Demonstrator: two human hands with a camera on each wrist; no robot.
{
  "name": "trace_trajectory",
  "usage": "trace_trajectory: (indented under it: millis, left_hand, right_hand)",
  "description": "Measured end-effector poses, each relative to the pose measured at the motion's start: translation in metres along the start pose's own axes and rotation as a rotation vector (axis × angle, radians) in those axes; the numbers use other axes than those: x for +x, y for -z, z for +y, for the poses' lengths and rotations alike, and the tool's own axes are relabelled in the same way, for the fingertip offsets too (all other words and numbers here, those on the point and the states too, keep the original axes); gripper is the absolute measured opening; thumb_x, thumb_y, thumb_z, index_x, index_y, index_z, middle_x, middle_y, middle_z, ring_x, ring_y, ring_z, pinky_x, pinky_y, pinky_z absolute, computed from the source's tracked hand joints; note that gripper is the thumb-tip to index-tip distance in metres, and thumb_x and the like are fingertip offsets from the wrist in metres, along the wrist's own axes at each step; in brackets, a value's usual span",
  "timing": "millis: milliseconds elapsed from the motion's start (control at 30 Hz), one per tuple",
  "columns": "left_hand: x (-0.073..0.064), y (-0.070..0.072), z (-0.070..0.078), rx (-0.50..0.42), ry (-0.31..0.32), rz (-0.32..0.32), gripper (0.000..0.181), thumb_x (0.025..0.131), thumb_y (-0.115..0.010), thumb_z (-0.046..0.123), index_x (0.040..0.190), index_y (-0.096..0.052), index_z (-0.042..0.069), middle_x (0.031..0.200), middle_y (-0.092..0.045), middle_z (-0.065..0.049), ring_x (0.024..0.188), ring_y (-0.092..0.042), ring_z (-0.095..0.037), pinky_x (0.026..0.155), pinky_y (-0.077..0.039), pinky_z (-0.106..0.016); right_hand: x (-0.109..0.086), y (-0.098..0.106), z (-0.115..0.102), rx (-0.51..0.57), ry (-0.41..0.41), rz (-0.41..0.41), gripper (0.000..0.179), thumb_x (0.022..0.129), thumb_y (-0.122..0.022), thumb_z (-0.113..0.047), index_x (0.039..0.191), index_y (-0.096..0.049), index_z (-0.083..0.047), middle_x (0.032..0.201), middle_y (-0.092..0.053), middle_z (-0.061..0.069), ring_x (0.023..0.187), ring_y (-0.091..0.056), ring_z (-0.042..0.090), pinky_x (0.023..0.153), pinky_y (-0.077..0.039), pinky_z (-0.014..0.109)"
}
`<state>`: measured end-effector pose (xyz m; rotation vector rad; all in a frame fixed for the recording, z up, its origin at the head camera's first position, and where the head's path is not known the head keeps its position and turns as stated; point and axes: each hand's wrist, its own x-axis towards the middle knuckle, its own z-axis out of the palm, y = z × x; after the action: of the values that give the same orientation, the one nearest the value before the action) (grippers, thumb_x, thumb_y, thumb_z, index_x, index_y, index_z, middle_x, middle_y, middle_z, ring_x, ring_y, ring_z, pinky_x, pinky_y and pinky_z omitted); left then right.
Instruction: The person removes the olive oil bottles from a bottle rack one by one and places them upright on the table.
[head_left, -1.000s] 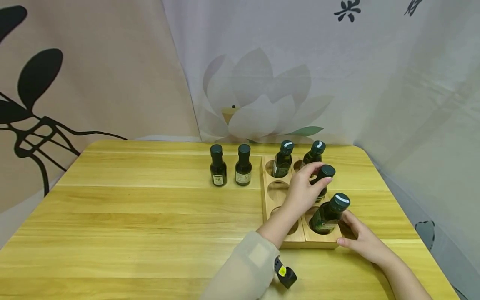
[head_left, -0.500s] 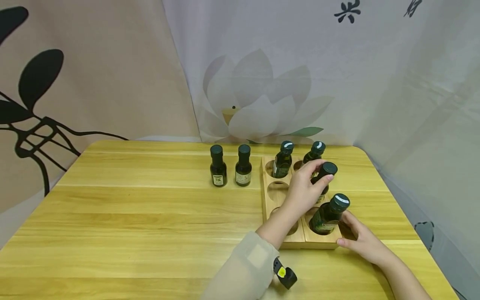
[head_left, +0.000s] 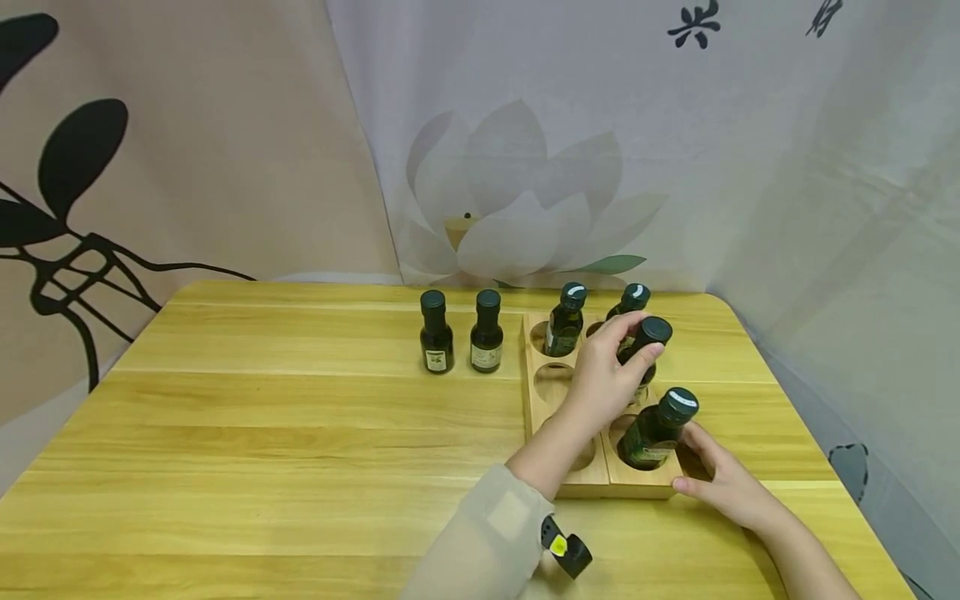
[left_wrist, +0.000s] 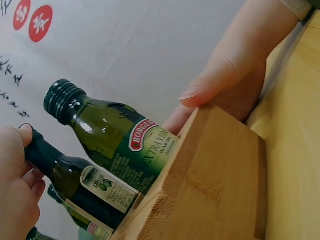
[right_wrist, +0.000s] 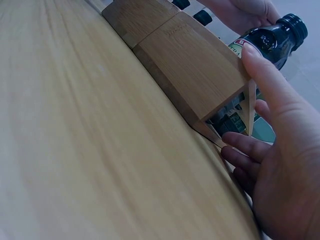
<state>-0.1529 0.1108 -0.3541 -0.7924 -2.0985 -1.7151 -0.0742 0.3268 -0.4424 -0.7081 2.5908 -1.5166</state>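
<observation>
My left hand (head_left: 611, 367) pinches a small dark olive oil bottle (left_wrist: 75, 180) by its black-capped neck, over the right column's middle hole of a wooden bottle rack (head_left: 531, 400). Its lower end overlaps the rack in the left wrist view. At the near right corner my right hand (head_left: 727, 479) grips the rack, thumb on the front edge and fingers along the side. Beside that hand a larger green olive oil bottle (head_left: 651, 437) leans in the front right hole. Two more green bottles, a left one (head_left: 564, 321) and a right one (head_left: 628, 302), sit in the back holes.
Two small dark bottles, one (head_left: 436, 333) and another (head_left: 487, 333), stand on the wooden table (head_left: 262, 433) left of the rack. A printed cloth (head_left: 540, 150) hangs behind the table. A wristband with a black device (head_left: 567, 550) is at the left cuff.
My left hand has raised the small olive oil bottle slightly, first shifting a little right and then back left. My right hand stays at the rack's corner.
</observation>
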Motion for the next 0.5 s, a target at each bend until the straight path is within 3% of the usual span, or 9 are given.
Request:
trace_trajectory:
  millis: [233,500]
  left_hand:
    - [0.004,0.011,0.003,-0.039,0.018,0.020,0.035,0.092,-0.065,0.016,0.125,-0.058,0.003,0.104,-0.064,-0.006,0.094,-0.057,-0.007,0.078,-0.048,-0.016]
    - [0.006,0.026,0.011,-0.047,-0.061,0.035,0.033,0.091,-0.067,0.012,0.122,-0.059,0.000,0.103,-0.065,-0.009,0.093,-0.058,-0.009,0.079,-0.049,-0.021]
  right_hand:
    - [0.000,0.000,0.000,-0.004,-0.006,0.003,0.077,0.081,-0.069,0.004,0.145,-0.025,0.008,0.133,-0.041,0.038,0.123,-0.035,-0.008,0.097,-0.025,0.007]
    - [-0.001,-0.001,0.000,0.001,-0.012,0.000,0.077,0.083,-0.069,0.001,0.145,-0.024,0.009,0.134,-0.040,0.039,0.122,-0.033,-0.010,0.096,-0.024,0.006]
